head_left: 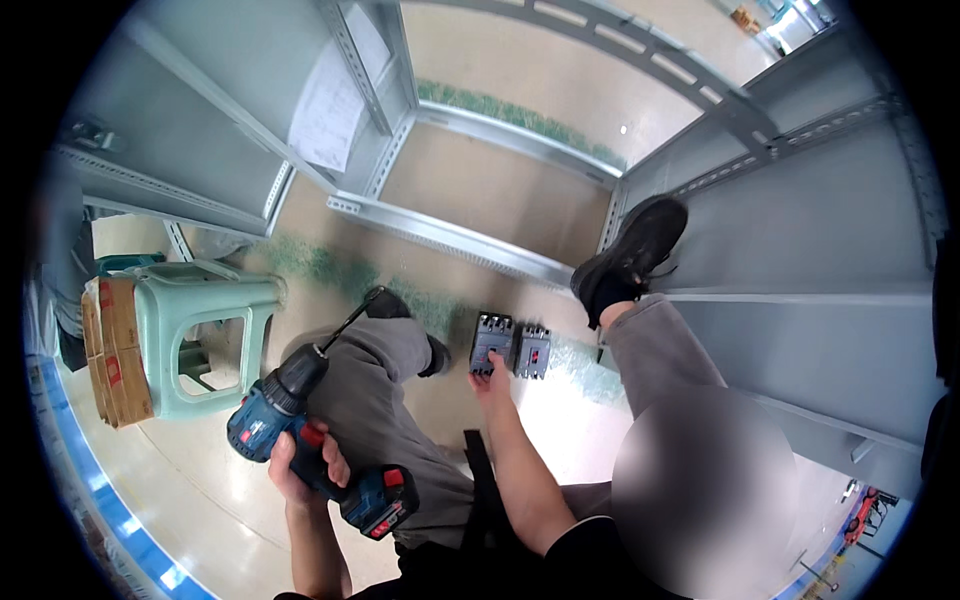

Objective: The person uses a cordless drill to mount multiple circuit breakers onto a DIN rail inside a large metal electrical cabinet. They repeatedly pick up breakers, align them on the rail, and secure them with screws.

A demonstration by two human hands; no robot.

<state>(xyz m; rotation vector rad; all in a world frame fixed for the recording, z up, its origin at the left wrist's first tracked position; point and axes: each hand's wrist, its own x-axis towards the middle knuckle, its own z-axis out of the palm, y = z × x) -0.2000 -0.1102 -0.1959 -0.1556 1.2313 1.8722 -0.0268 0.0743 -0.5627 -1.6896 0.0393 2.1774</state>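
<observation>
My left hand [305,468] grips the handle of a blue cordless drill [290,415], its long bit pointing up and to the right over my grey trouser leg. My right hand [491,376] reaches forward to the floor and touches the near end of a dark grey circuit breaker [491,340]. A second, similar breaker [533,350] with a red mark lies just to its right, apart from my fingers. Both sit on the floor between my legs, in front of the grey metal cabinet frame [450,240].
A pale green plastic stool [195,335] stands at the left with brown cardboard boxes [115,350] leaning against it. My black shoe [630,255] rests on the frame's right panel. A sheet of paper [330,115] hangs inside the frame.
</observation>
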